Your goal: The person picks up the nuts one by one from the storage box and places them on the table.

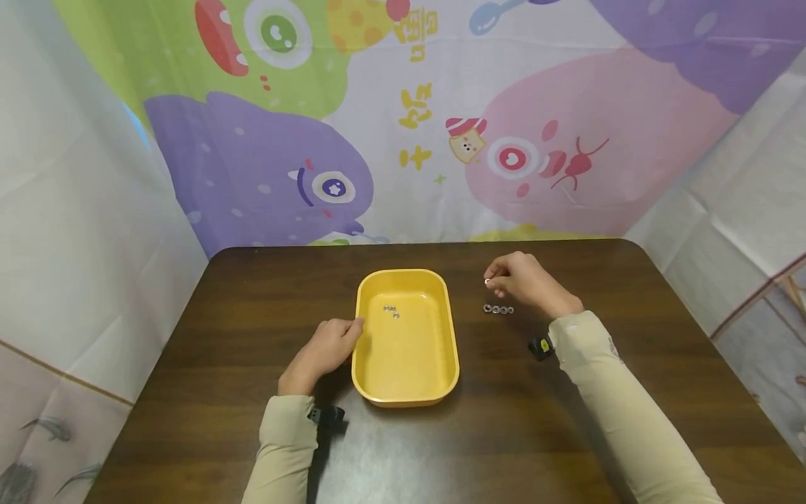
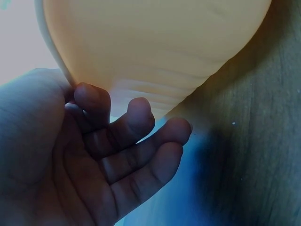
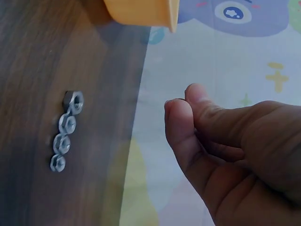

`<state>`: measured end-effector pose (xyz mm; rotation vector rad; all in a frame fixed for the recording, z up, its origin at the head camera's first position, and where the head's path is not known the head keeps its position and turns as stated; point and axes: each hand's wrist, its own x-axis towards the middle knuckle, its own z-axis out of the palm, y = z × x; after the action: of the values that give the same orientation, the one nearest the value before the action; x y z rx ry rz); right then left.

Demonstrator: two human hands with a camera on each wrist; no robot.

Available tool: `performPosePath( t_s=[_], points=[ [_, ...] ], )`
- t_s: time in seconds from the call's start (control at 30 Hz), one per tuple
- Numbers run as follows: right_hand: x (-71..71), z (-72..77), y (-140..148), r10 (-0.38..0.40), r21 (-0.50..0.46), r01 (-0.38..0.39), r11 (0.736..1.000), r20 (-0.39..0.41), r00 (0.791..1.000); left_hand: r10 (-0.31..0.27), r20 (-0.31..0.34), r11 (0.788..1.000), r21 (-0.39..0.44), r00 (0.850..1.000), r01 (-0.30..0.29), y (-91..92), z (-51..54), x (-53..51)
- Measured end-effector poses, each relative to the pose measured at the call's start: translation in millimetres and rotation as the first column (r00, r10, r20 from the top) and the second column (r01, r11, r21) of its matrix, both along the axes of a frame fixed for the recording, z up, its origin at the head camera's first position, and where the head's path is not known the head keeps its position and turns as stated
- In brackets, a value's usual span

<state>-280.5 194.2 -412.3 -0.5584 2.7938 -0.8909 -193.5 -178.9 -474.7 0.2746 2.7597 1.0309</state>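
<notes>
Right hand (image 1: 521, 277), right of frame centre: pinches a small shiny piece (image 1: 488, 281). Four nuts (image 1: 496, 309) lie in a row just below. Left hand (image 1: 326, 347): grips the left wall of the yellow tray (image 1: 406, 364), lower centre; three metal pieces (image 1: 396, 316) lie inside, upper left.

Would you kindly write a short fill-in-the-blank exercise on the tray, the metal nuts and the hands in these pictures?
1. The left hand grips the side of the tray, whose colour is ____.
2. Exactly ____ metal nuts form a row on the brown table.
3. Inside the tray lie exactly ____ small metal pieces.
4. The right hand pinches a small shiny piece near the row, which lies to the ____ of the tray in the head view.

Missing words: yellow; four; three; right.
</notes>
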Motion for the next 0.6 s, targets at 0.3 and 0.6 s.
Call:
performPosePath(
  t_s=[0.3,0.6],
  points=[
    [3.4,-12.2,21,0.008,-0.005,-0.008,1.0,0.0,1.0,0.0,0.008,1.0,0.008,1.0,0.0,0.2,1.2,0.2],
    [6.8,-22.1,39,-0.019,-0.016,0.02,1.0,0.043,0.999,0.004,0.013,1.0,0.007,1.0,-0.004,-0.1,1.7,0.9]
  ],
)
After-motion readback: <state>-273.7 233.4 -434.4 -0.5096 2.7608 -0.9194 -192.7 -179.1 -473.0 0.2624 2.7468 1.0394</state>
